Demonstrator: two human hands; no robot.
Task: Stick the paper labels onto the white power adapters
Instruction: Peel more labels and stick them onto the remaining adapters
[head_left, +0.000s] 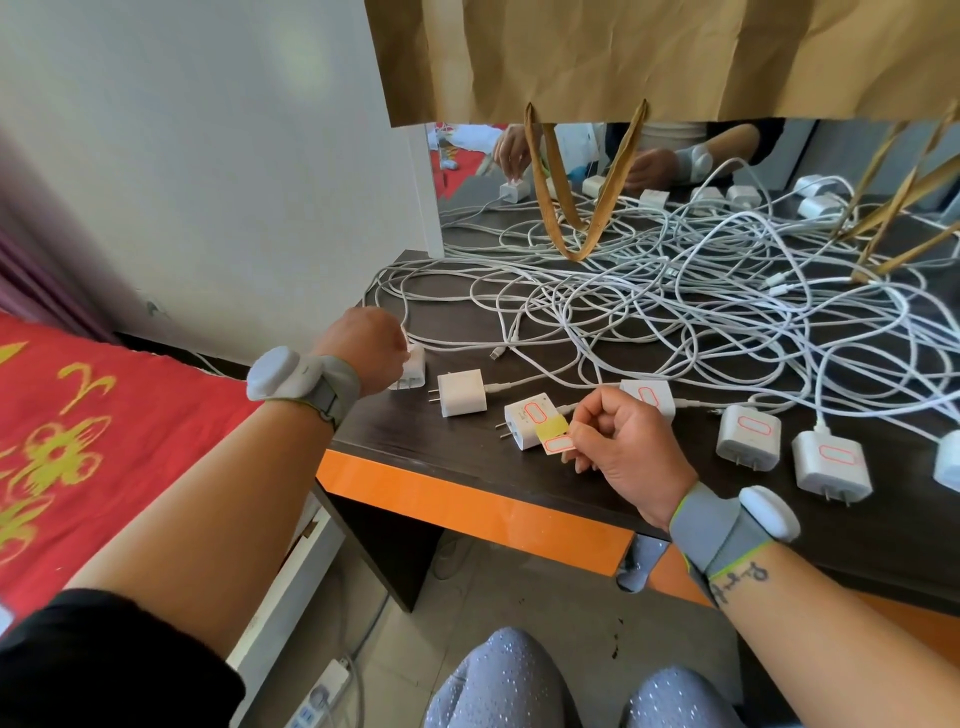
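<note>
Dark desk (467, 457): left hand (363, 345) grips an adapter (410, 370), right hand (623, 441) pinches a label strip (555, 435) (yellow-backed).

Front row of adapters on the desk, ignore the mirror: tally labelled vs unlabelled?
Labelled adapters: 4
Unlabelled adapters, one in the left hand grip: 2
Cut-off adapter at the right edge, label cannot be told: 1
Total: 7
</note>
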